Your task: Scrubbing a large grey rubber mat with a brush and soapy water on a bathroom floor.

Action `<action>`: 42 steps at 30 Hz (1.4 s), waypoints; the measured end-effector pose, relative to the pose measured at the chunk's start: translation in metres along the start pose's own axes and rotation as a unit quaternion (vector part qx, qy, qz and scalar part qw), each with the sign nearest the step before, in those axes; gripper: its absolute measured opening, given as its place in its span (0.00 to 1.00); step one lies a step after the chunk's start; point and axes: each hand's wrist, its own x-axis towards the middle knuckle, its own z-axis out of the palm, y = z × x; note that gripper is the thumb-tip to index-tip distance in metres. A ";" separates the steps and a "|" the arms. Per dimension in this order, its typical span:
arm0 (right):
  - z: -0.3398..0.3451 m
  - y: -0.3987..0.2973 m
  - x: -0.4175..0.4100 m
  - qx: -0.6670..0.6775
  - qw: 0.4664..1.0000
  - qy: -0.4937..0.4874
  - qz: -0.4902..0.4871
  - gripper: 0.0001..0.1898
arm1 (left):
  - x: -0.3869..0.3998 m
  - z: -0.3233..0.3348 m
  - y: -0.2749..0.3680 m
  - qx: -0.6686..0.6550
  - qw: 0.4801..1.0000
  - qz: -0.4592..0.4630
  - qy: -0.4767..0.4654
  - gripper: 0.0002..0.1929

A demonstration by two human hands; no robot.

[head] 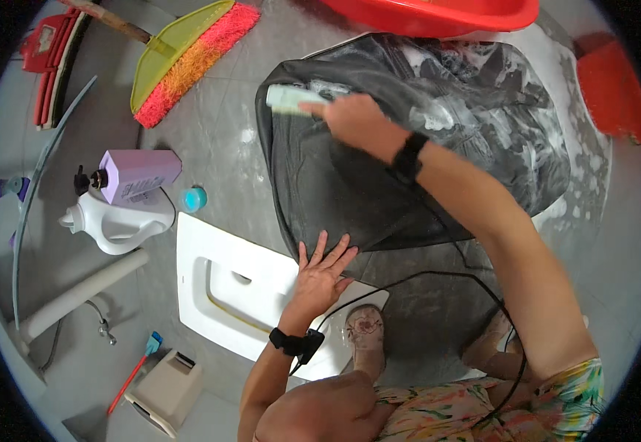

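A large dark grey fabric piece, wet and partly covered in white suds, lies spread over the tiled floor. My right hand grips a pale green scrubbing brush, pressed to the fabric near its upper left corner. Motion blurs the brush a little, and its bristles are hidden beneath it. Flat on the fabric's lower left edge, my left hand rests with its fingers spread. White foam lies in streaks across the fabric's right half. Both wrists wear black straps with a cable.
A white squat toilet is set in the floor below the fabric. To the left are a lilac pump bottle, a white jug and a small cup. A broom, red basin and beige bin stand around.
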 end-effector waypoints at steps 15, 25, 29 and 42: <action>-0.005 -0.008 -0.068 0.061 0.994 -0.055 0.071 0.30 | -0.011 0.008 0.001 0.062 0.998 -0.013 -0.005 0.30; -0.018 -0.030 -0.133 0.101 0.983 -0.149 0.041 0.30 | -0.025 0.020 0.023 0.193 0.979 -0.023 -0.061 0.32; -0.024 -0.026 -0.140 0.136 0.975 -0.108 0.140 0.27 | -0.020 0.023 0.020 0.172 0.984 -0.019 -0.036 0.28; -0.070 0.091 -0.266 0.014 0.913 -0.038 0.405 0.34 | 0.000 0.013 0.023 0.101 0.993 -0.014 0.058 0.16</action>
